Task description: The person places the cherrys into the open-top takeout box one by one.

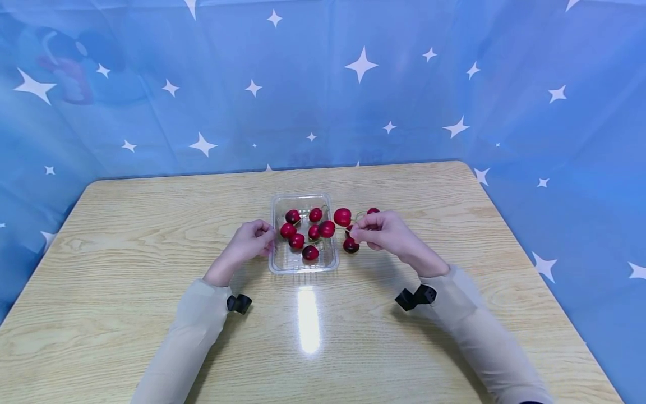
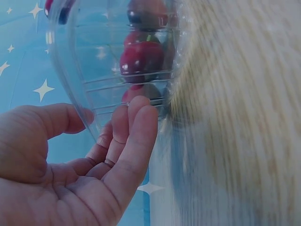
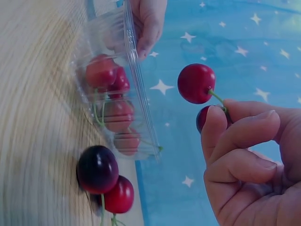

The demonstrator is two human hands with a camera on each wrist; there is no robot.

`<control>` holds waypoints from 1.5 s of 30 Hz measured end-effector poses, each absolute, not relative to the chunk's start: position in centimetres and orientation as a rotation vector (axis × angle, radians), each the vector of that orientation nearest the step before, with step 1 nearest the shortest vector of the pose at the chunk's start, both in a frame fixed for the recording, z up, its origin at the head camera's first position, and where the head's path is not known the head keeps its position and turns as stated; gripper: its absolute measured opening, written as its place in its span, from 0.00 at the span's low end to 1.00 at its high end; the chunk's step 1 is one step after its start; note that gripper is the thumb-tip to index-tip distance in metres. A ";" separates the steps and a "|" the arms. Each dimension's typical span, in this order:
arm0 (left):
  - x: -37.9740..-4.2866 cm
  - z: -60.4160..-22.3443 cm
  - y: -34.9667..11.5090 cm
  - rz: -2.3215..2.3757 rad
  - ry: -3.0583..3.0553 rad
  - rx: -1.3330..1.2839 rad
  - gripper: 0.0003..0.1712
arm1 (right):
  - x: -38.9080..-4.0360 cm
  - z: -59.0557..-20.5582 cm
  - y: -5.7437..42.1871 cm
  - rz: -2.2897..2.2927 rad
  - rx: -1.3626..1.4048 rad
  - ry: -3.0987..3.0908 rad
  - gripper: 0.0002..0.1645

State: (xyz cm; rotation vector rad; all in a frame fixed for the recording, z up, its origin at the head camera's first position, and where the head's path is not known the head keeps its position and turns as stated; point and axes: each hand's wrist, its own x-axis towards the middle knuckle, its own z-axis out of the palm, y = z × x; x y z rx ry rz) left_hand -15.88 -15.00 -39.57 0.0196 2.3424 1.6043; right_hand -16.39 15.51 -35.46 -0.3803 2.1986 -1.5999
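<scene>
Blue starry curtain (image 1: 303, 101) hanging behind wooden table (image 1: 151, 224). Left hand (image 1: 252, 240) pinching clear box (image 1: 304, 271) by left rim; right hand (image 1: 386, 231) holding cherry pair (image 1: 342, 217) by stems near box's right rim. Several cherries (image 1: 296, 241) already lying inside; loose cherries (image 1: 350, 245) remaining right of box.

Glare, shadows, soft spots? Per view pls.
Head: bright glare streak on the tabletop, shadows along the inner side of both sleeves; left wrist: wood grain washed out and smeared; right wrist: grain soft, cherries hazy through the clear container, right hand looks crisper.
</scene>
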 end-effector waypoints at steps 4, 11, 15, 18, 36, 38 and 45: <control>-15.9 -39.6 -15.0 1.607 2.343 0.023 0.13 | -16.5 -35.6 14.8 -1.581 -0.407 2.188 0.11; -16.0 -39.7 -14.9 1.605 2.340 0.027 0.13 | -16.6 -35.5 13.6 -1.557 -0.466 2.183 0.11; -16.0 -39.7 -14.9 1.597 2.339 0.022 0.13 | -16.8 -35.5 12.9 -1.521 -0.521 2.175 0.11; -16.0 -39.7 -15.0 1.573 2.351 0.019 0.13 | -16.9 -35.5 12.1 -1.495 -0.525 2.166 0.10; -16.0 -39.4 -15.0 1.580 2.357 0.035 0.13 | -17.2 -35.8 8.5 -1.283 -0.526 2.257 0.04; -16.0 -39.3 -15.0 1.582 2.356 0.035 0.13 | -17.2 -35.9 8.2 -1.248 -0.555 2.285 0.04; -15.8 -39.2 -15.0 1.570 2.364 0.033 0.12 | -17.3 -36.2 7.1 -1.148 -0.609 2.345 0.06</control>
